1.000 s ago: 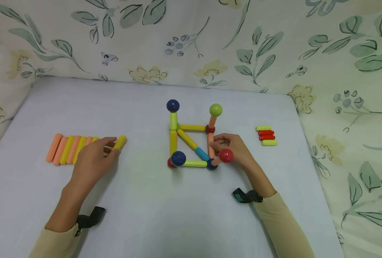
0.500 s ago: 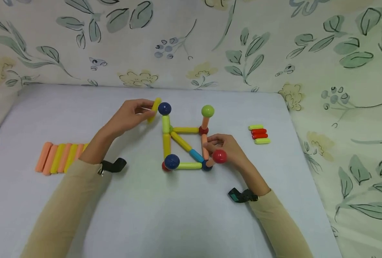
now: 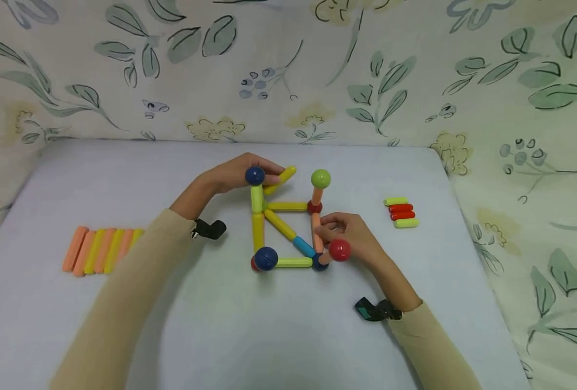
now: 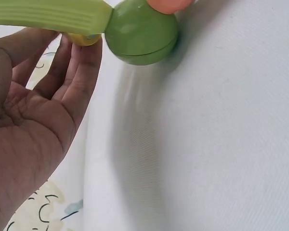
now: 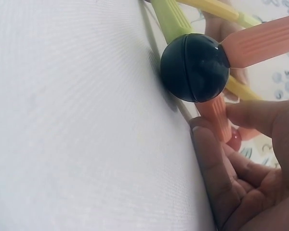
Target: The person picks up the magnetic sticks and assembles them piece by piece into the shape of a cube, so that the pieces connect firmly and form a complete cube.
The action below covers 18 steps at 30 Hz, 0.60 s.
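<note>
A frame of coloured rods and balls stands mid-table, with a diagonal yellow rod (image 3: 280, 225) and blue rod (image 3: 304, 247) across it. Behind its far left corner, my left hand (image 3: 240, 172) pinches a loose yellow rod (image 3: 284, 176), tilted, near the upright topped by a dark blue ball (image 3: 255, 176). The left wrist view has the green corner ball (image 4: 142, 33) beside the fingers. My right hand (image 3: 349, 235) pinches the orange rod (image 5: 216, 115) on the frame's right side, between the red corner ball (image 3: 314, 207) and the dark blue corner ball (image 5: 195, 67).
A row of orange and yellow rods (image 3: 93, 250) lies at the left, partly behind the left sleeve (image 3: 123, 292). Several short red and yellow-green rods (image 3: 402, 215) lie at the right. Nearer uprights carry a dark blue ball (image 3: 266, 259) and a red ball (image 3: 339, 249); a green ball (image 3: 321, 179) tops another.
My left hand has carried the yellow rod from beside the left row, up and rightward, to behind the frame's far left corner. My right hand keeps its hold on the orange rod.
</note>
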Each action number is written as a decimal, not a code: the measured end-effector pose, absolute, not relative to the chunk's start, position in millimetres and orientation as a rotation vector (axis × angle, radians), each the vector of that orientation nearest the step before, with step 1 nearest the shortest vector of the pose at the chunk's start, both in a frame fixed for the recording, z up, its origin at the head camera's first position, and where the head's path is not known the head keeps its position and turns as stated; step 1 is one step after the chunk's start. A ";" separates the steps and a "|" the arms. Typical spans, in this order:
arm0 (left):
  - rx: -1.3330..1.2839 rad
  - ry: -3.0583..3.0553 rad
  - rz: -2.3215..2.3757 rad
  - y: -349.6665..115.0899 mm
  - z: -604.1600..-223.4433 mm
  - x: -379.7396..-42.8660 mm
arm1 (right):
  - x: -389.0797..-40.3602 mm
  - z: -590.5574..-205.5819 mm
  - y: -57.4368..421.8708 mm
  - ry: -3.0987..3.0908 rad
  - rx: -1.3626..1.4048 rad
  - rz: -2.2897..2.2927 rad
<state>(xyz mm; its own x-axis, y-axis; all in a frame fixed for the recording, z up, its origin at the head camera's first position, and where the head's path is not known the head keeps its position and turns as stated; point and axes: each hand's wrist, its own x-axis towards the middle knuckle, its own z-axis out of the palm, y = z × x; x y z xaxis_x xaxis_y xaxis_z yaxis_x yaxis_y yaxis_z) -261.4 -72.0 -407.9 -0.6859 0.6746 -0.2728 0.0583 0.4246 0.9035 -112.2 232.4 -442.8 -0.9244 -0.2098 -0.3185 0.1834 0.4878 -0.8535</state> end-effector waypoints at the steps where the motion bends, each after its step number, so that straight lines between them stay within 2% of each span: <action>1: 0.634 2.038 1.254 -68.8 -411.3 -261.0 | -110.8 -443.9 234.4 2.359 -0.023 -1.419; 18: 0.704 1.902 1.141 -63.5 -413.6 -267.4 | -111.5 -445.8 236.9 2.363 -0.037 -1.419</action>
